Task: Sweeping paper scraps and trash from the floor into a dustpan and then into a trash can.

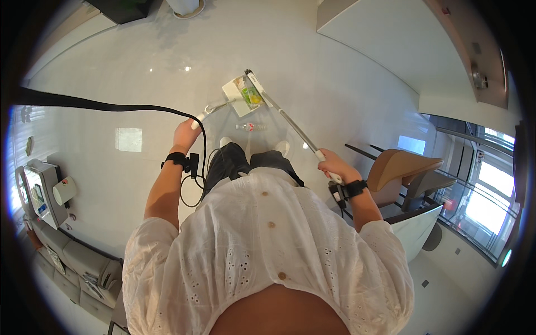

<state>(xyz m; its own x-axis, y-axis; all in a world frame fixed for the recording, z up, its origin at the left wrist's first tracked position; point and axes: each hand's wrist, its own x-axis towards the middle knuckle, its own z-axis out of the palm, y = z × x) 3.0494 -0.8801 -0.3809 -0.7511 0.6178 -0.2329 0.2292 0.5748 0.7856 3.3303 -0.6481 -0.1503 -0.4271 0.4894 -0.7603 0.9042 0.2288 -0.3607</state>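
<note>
My left hand (187,135) grips the handle of a white long-handled dustpan (234,94), whose pan is low over the pale floor ahead of me. Colourful litter (252,95), partly green and yellow, lies in the pan; its exact kind is hard to make out. With my right hand (338,164) I hold the end of a broom's metal pole (293,124). The white broom head (255,83) with dark bristles is at the pan's right edge, overlapping it in view. A clear plastic bottle (250,127) with a red and white label lies on its side between the pan and my shoes.
Brown and grey chairs (389,169) stand by a table (418,230) at right. A white cabinet (377,37) is at upper right and a potted plant's white pot (184,7) at the top. At left are a grey sofa (86,255) and a white bin (64,190). A black cable (138,107) crosses near my left hand.
</note>
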